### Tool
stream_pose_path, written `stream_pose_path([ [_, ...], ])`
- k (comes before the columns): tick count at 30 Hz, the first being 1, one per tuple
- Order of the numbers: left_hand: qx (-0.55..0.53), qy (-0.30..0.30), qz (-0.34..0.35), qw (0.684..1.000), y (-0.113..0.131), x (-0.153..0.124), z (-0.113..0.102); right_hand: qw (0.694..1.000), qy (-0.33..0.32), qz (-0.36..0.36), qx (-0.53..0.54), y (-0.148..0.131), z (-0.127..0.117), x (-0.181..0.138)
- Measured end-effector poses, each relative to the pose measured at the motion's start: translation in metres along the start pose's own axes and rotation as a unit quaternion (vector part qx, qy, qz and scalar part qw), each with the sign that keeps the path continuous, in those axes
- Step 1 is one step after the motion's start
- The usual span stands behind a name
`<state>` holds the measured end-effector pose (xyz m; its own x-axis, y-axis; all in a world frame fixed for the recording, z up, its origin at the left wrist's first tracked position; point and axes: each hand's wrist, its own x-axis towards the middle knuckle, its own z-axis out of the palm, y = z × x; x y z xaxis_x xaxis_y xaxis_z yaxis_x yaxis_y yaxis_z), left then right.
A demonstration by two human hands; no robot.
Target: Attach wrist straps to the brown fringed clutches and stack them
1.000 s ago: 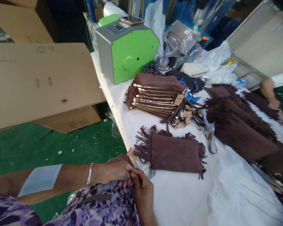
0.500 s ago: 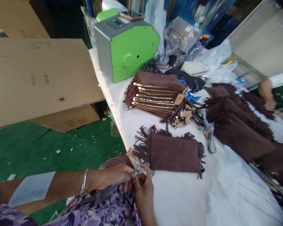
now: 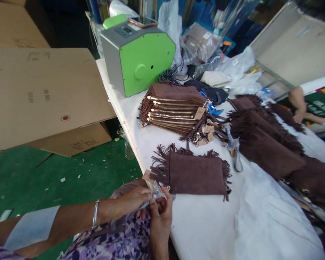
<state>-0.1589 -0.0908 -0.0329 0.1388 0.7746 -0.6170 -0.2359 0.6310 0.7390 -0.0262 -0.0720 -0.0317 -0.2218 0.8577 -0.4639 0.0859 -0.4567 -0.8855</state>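
A brown fringed clutch bag lies flat on the white table, its tan paper tag at the near left corner. Just below that corner my left hand pinches a strip of clear plastic wrap, seemingly around the bag's wrist strap, which is mostly hidden. My right hand meets it from the right, thumb and fingers closed on the same plastic, forefinger raised towards the metal clasp. Behind the bag sits a stack of brown clutch bags with gold zips, tags and straps.
A green and grey machine with a phone on top stands at the back left of the table. More brown fringed bags are heaped at right, near another person's hand. Large cardboard boxes stand at left.
The view has shifted slightly, so the table and bags sit a little further left. Both hands stay together on the plastic. The other person's arms show more at right.
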Motion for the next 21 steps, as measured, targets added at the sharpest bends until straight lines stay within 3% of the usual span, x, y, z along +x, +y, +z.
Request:
stream_pose_path([
  [3, -0.080, -0.006, -0.019, 0.997, -0.002, 0.000, -0.002, 1.000, -0.009, 0.006, 0.024, 0.002, 0.002, -0.002],
  [10, -0.207, -0.067, -0.085, 0.972, -0.002, -0.002, -0.004, 0.998, 0.011, -0.035, -0.046, 0.009, -0.007, -0.003],
  [16, -0.233, -0.017, -0.131, 0.964, -0.003, -0.004, 0.003, 0.996, 0.001, -0.046, -0.078, 0.018, -0.015, -0.004],
  [21, -0.162, 0.042, -0.099, 0.981, 0.005, -0.009, 0.008, 0.993, -0.008, -0.062, -0.099, 0.022, -0.018, -0.003],
])
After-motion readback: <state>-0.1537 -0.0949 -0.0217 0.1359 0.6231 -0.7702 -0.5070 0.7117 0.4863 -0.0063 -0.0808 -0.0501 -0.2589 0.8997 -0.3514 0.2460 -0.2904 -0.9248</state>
